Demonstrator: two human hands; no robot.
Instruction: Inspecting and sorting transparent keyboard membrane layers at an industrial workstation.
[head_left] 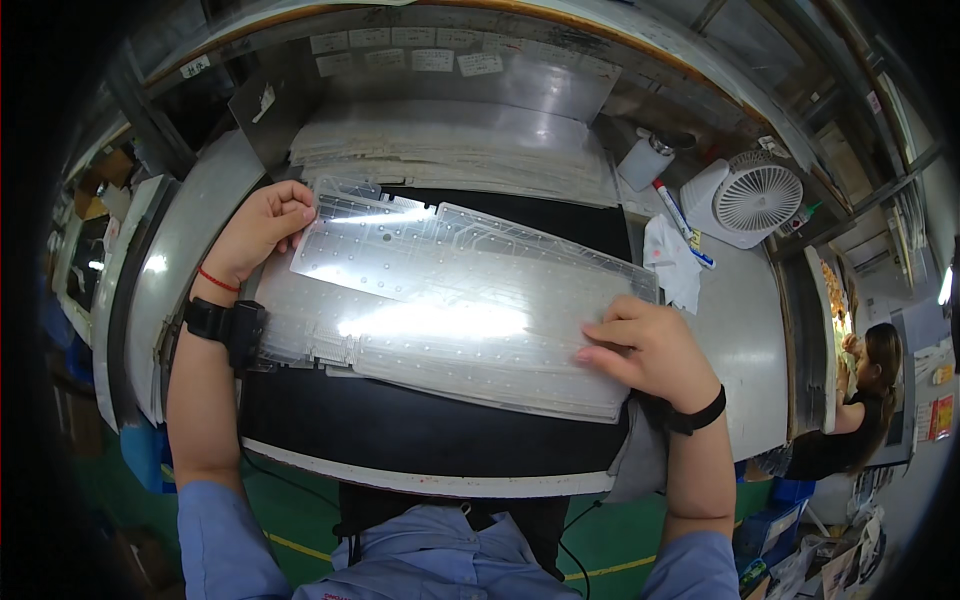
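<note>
A thin transparent plastic sheet with notched edges and small dots slants over a stack of similar sheets on a black mat. My left hand is closed on the sheet's upper left corner, thumb and fingers pinching it. At the right end of the stack, my right hand has its fingers loosely bent and the thumb a little apart from them. Its fingertips are over or touching the sheet surface; glare and the clear plastic make contact hard to judge. Nothing shows between them.
Another pile of flat sheets lies at the back. A white fan, a bottle, a marker and a crumpled white cloth stand or lie at right. A grey cloth hangs at the front edge. A co-worker is far right.
</note>
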